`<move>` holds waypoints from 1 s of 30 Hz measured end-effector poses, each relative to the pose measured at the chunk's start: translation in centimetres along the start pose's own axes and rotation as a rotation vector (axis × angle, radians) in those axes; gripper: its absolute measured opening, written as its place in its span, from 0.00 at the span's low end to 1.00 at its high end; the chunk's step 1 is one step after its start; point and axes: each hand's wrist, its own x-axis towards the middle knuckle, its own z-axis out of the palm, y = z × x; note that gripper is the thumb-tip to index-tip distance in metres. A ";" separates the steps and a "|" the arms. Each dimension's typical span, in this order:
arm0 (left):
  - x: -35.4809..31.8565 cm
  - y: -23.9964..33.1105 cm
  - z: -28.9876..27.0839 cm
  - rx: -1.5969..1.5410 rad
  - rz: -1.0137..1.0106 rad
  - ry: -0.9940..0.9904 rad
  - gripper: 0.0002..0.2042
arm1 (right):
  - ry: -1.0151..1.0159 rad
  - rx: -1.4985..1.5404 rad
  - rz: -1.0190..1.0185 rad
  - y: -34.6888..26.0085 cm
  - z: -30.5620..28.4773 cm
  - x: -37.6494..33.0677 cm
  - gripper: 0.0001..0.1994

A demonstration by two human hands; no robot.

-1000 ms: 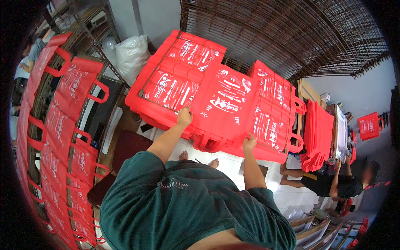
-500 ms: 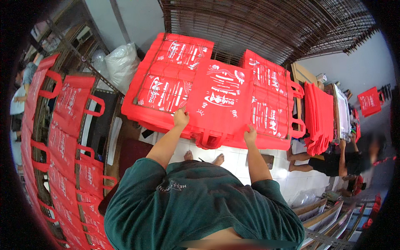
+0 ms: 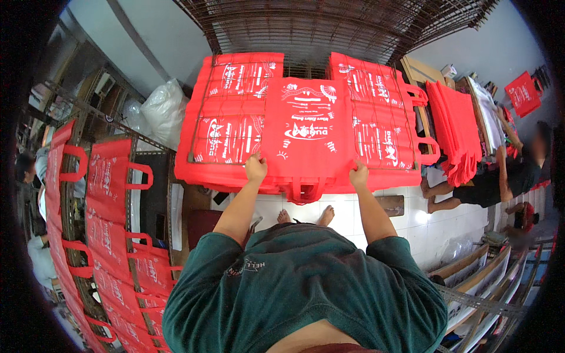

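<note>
A red cloth bag with white print (image 3: 309, 112) lies in the middle, with its handle (image 3: 305, 189) hanging toward me at the near edge. My left hand (image 3: 256, 168) is closed, pinching at the bag's near left corner. At the near right corner my right hand (image 3: 359, 175) is closed in a similar pinch. Fingertips are partly hidden, but both hands sit at the bag's edge. More printed red bags lie under a thin wire rack on the left (image 3: 229, 138) and right (image 3: 376, 141), on top of a thick red stack.
Tall wire racks (image 3: 329, 29) stand behind the stack. Printed red bags (image 3: 106, 188) hang on a frame at left, near a white plastic sack (image 3: 165, 112). A pile of red cloth (image 3: 453, 129) sits at right, beside a person in black (image 3: 500, 182).
My view has turned slightly, so the stack now looks straighter in front of me. Both hands keep their places at the bag's near corners. The person at right has shifted a little.
</note>
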 end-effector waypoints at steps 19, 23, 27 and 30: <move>-8.9 1.0 -8.9 -0.009 0.302 0.025 0.18 | 0.157 -0.128 0.193 5.2 -9.0 -10.3 0.11; -6.9 1.5 -6.1 0.009 0.050 -0.114 0.19 | 0.075 -0.036 0.180 1.9 -5.8 -6.4 0.12; -4.4 2.4 -5.1 0.140 -0.024 -0.175 0.19 | -0.025 -0.049 0.221 0.9 -3.1 -3.2 0.15; -3.2 1.1 -4.0 0.179 -0.048 -0.152 0.17 | -0.070 -0.075 0.294 -0.3 -2.3 -2.0 0.15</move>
